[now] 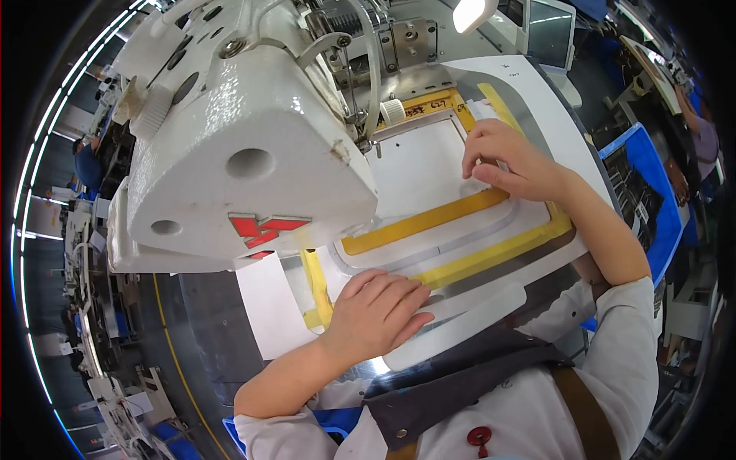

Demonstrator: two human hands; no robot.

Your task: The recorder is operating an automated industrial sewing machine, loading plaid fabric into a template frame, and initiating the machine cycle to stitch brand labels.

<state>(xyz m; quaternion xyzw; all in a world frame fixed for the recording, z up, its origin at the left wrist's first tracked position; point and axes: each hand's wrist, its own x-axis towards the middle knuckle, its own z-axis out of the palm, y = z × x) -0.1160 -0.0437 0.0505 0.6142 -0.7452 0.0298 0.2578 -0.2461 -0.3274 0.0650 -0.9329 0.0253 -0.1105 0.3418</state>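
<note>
A white industrial sewing machine head (253, 115) fills the upper left of the view. At its needle area, a yellow-edged frame (429, 222) surrounds a white panel (414, 161). Strips of yellow tape (491, 253) edge a larger clear and grey template sheet around it. My left hand (383, 307) lies on the near edge of this sheet, palm down, fingers stretched out. At the frame's right side rests my right hand (510, 161), fingers bent and thumb apart, with nothing visible in its grasp. Its fingertips touch or hover over the panel's right edge; I cannot tell which.
A white sheet of paper (268, 299) sticks out at the left under the machine. A blue bin (652, 199) holding dark items stands at the right. At the top are a lit lamp (471, 14) and a screen (550, 34). People work in the background on both sides.
</note>
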